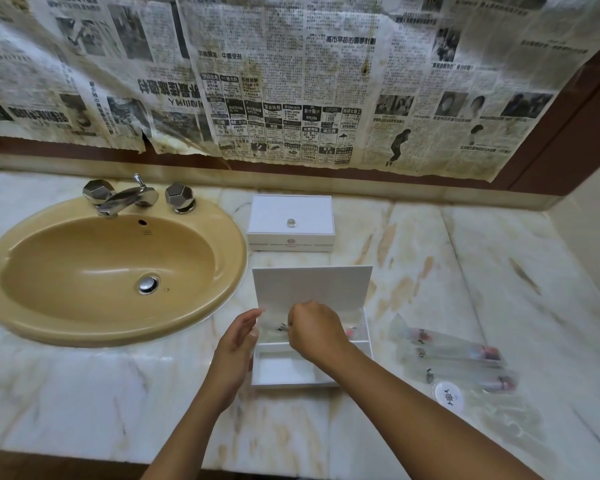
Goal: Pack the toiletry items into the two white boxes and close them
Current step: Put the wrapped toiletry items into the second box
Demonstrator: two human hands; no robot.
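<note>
An open white box sits on the marble counter with its lid standing upright. A clear toiletry packet lies in its far compartment. My right hand is over that compartment, fingers curled and pinching the packet. My left hand is at the box's left edge, fingers fairly straight, touching the packet's left end. The near compartment looks empty. A second white box, closed and with a small clear knob, stands further back. Several clear toiletry packets and a round white item lie to the right.
A beige oval sink with a chrome tap fills the counter's left side. Newspaper sheets hang over the wall behind. The marble counter stretches to a side wall on the right; its front edge runs near the bottom.
</note>
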